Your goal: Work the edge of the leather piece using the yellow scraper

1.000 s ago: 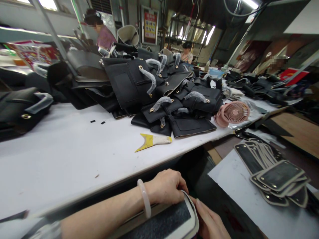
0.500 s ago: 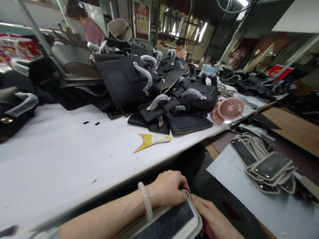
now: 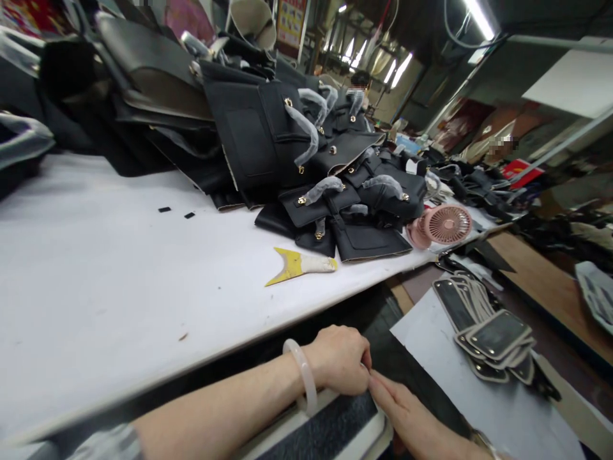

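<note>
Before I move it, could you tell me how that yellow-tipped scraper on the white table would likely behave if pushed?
The scraper lies flat on the table, so it would probably slide, not roll. It looks thin and likely light. Its forked yellow end might catch on the bags just behind it.

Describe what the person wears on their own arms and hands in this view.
The left hand is bare, with a smooth, pale, translucent bangle around the wrist and a bit of grey sleeve at the upper forearm. The right hand is bare too; something metallic glints at its wrist, too cropped to identify.
</note>
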`<action>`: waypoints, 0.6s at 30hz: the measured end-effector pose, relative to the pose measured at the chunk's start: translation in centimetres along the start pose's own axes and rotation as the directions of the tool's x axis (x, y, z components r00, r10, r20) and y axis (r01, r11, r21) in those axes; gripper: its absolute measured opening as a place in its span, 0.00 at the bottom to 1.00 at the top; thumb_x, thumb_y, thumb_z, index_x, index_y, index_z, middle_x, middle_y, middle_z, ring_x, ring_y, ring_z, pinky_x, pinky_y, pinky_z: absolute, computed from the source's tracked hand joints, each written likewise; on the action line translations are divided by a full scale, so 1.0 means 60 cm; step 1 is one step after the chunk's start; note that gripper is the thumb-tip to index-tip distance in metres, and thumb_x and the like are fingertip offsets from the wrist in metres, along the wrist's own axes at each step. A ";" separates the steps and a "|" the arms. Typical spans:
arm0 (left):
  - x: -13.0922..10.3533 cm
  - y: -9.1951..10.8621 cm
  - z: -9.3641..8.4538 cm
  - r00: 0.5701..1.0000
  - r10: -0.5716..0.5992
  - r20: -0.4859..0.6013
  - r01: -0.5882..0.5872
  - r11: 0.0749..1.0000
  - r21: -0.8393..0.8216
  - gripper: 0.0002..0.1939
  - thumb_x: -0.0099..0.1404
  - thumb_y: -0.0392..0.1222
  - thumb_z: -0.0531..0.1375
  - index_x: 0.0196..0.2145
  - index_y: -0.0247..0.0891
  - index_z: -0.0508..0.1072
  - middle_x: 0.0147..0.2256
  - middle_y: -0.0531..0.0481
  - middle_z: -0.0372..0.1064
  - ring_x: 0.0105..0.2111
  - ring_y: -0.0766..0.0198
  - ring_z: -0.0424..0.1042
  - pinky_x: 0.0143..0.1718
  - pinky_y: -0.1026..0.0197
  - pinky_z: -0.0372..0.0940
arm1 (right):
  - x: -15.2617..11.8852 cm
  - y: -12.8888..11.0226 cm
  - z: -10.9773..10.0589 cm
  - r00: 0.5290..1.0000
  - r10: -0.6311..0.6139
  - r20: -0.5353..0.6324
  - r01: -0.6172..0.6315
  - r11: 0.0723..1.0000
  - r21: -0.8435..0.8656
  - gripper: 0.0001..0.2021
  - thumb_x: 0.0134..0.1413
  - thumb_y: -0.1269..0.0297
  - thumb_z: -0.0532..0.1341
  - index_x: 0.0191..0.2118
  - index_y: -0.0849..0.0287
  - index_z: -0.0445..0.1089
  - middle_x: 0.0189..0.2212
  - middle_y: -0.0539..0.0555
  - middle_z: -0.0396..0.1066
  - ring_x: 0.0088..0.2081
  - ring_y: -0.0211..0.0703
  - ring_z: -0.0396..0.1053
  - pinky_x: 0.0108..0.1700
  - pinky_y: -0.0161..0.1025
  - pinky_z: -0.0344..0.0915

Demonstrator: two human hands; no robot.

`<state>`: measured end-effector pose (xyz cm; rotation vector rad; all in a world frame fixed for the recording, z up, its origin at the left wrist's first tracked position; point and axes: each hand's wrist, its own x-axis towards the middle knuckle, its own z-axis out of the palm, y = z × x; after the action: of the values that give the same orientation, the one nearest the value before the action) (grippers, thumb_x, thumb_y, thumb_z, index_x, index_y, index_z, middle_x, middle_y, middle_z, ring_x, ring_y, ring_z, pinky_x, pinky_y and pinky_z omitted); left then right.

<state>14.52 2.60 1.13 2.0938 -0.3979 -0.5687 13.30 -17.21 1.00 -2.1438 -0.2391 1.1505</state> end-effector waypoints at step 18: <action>-0.253 -0.023 -0.018 0.893 -0.282 -0.350 0.101 0.884 -0.456 0.24 0.67 0.55 0.57 0.55 0.41 0.72 0.57 0.47 0.70 0.57 0.53 0.68 0.60 0.53 0.61 | 0.000 0.014 -0.025 0.976 -0.165 0.144 0.115 0.945 0.305 0.25 0.62 0.40 0.54 0.43 0.58 0.71 0.26 0.47 0.62 0.26 0.33 0.58 0.28 0.31 0.57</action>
<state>2.43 11.39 4.19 1.7664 0.1764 -0.2823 14.33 -18.55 1.04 -1.7430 -0.2726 1.2029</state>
